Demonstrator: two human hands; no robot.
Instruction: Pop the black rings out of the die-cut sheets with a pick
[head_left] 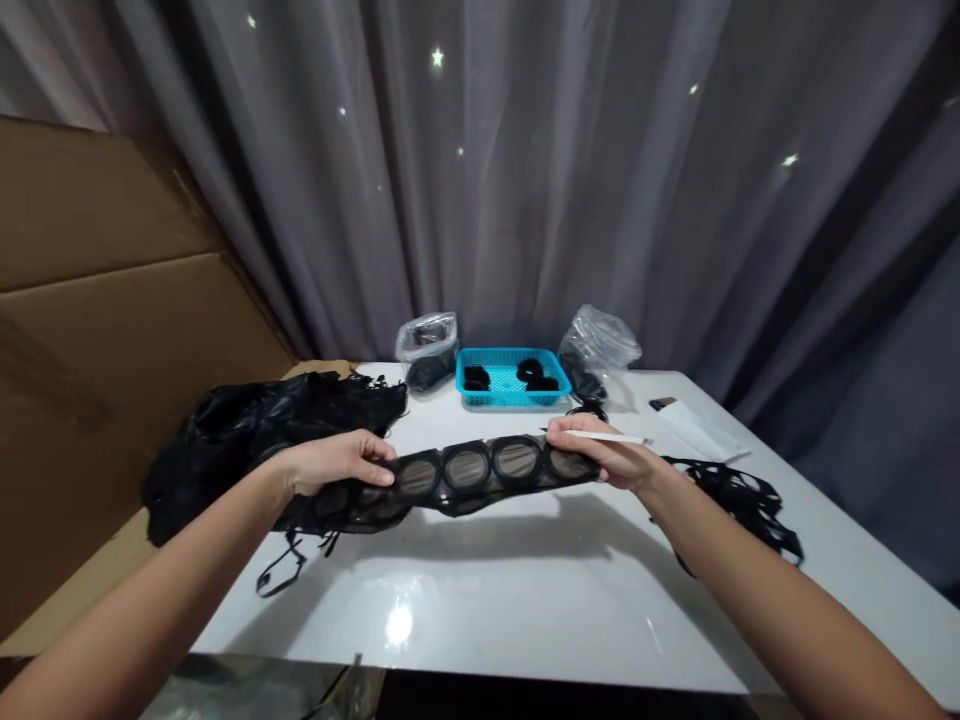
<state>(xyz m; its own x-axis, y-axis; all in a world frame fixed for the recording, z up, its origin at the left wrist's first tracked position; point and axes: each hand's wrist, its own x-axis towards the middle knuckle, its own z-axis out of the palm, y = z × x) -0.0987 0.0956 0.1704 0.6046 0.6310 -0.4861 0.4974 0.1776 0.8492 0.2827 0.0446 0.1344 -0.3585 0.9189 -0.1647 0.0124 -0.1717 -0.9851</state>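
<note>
Strip [466,468] noted above the table [480,620], between its front and far edges, pinched partway along by the left hand [337,462] and at its right end by the right hand [604,458], which also holds a white tool [616,437], apparently to keep it extended.

And across the back, the whole scene is closed off by a grey curtain [525,220], its folds dotted with bright star shapes [437,58]. Over on the left, the side is walled in by creased brown cardboard [97,210]. Now to the far edge of the glossy white table [525,610]: a turquoise perforated plastic basket [514,398] is seen there, flanked by two clear plastic bags, the left one [427,348] and the right one [604,340], with dark contents seen in both. On the right, a white packet [699,430] is laid flat, a lamp's glare being thrown back near the front.
</note>
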